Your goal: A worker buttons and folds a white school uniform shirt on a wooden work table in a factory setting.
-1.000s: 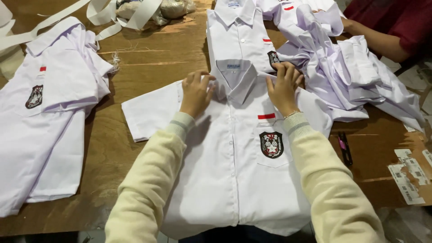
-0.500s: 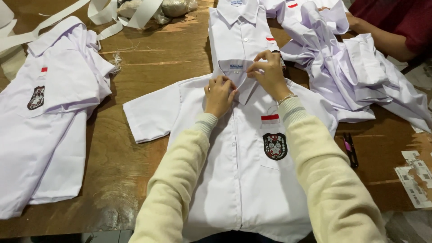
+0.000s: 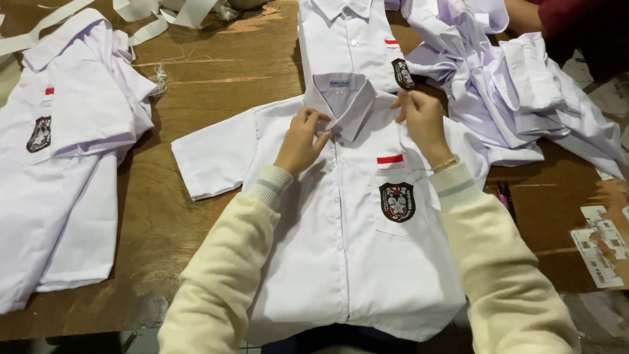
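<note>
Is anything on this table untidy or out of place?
Yes. At the right, a heap of white shirts lies crumpled, unlike the flat shirt under both hands. Loose threads lie on the wooden table.

A small white woven neck label (image 3: 339, 83) sits inside the collar of the middle white shirt (image 3: 341, 262), approx. centred, with tiny blue writing too small to tell. On the same shirt's chest there is a small red-and-white rectangular strip label (image 3: 390, 160) just above the pocket, & on the pocket a dark shield-shaped badge (image 3: 397, 201) with red and white details. At the right edge of the brown wooden table (image 3: 216, 72) lie white rectangular paper stickers (image 3: 597, 252) w/ small dark print, one beside the other, partly peeled.
</note>
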